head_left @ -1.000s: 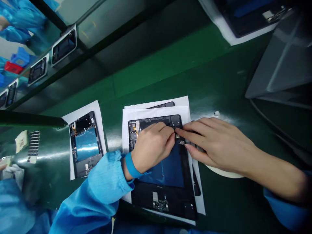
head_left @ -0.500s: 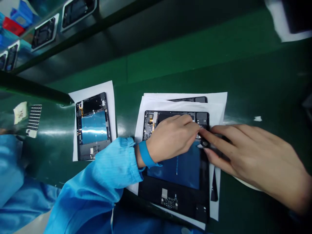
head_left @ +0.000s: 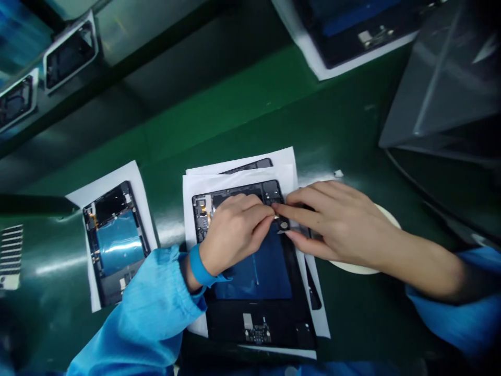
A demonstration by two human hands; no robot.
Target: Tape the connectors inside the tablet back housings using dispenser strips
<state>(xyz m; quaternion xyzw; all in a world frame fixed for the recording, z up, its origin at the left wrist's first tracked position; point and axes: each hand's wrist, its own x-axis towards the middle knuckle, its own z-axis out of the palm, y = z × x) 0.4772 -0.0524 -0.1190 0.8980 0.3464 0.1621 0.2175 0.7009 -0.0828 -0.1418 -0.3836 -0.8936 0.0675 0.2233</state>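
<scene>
An opened tablet chassis with a blue battery area lies on white paper sheets on the green surface. My left hand rests on its upper part, fingers curled in a pinch near the top right corner. My right hand comes in from the right, fingers together, meeting the left fingertips over a small dark part at the chassis edge. What the fingertips grip is too small to name. A blue band circles my left wrist.
A second opened tablet chassis lies on paper at the left. A white round disc sits under my right wrist. Another chassis on paper is at the top; a grey housing stands at right. More units line a rail top left.
The view has swung back leftward and down. Both hands keep their pinch at the top right corner of the chassis; their pose is nearly the same.
</scene>
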